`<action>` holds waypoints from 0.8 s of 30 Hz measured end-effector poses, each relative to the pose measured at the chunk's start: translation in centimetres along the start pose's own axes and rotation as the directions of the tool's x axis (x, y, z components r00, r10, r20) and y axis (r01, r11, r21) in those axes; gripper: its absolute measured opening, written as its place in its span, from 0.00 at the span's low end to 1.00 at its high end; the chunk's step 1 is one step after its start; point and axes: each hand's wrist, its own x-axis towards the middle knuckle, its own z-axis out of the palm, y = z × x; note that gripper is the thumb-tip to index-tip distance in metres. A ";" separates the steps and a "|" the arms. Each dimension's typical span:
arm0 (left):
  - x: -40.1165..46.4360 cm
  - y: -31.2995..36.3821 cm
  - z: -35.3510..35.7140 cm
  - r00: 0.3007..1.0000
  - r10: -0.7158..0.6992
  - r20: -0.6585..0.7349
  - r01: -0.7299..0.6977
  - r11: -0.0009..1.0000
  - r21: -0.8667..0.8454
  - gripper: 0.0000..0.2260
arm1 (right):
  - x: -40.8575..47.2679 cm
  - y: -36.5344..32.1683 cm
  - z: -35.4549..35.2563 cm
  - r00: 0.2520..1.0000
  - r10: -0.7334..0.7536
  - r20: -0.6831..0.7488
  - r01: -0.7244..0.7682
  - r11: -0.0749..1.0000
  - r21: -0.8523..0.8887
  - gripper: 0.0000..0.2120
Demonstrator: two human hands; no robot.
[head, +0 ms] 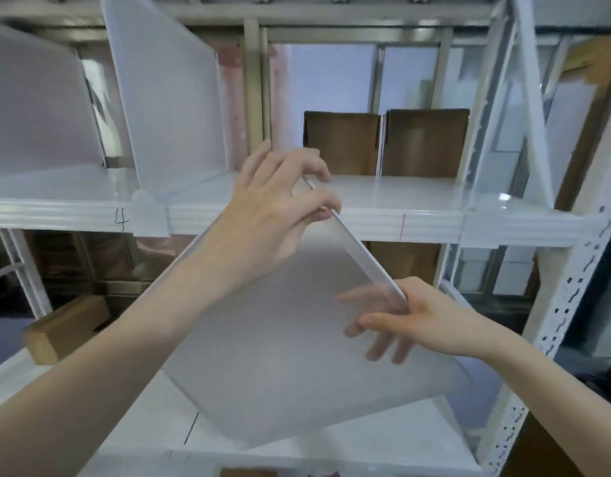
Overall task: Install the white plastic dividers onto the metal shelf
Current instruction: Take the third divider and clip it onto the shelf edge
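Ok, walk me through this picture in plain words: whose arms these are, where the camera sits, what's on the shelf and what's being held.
There is no machine here. The single picture comes from a camera worn on a person's head, looking forward and down, so the two bare arms are their own.

The left hand pinches the upper end of a translucent white plastic divider, and the right hand has its grip on the same edge lower down. The sheet is tilted, not yet on the metal shelf.

On that shelf, an installed divider stands upright to the left, clipped over the front lip. Two brown cardboard boxes sit at the back. A red mark shows on the lip.
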 end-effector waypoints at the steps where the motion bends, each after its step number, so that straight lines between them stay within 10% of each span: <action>1: 0.7 0.5 -0.3 1.000 -0.011 -0.025 0.010 1.000 -0.018 0.08 | -0.4 -0.3 -0.4 1.000 -0.013 -0.028 0.014 1.000 0.020 0.15; 10: 7.4 5.5 -1.9 0.966 -0.145 -0.212 0.138 0.989 -0.046 0.31 | -4.9 -4.5 -6.7 0.906 -0.200 -0.373 0.272 0.950 0.151 0.14; 24: 10.4 6.4 2.1 0.861 -0.434 0.266 0.508 0.763 -0.400 0.42 | -4.6 -7.9 -11.0 0.562 -0.316 -0.764 0.563 0.823 0.073 0.15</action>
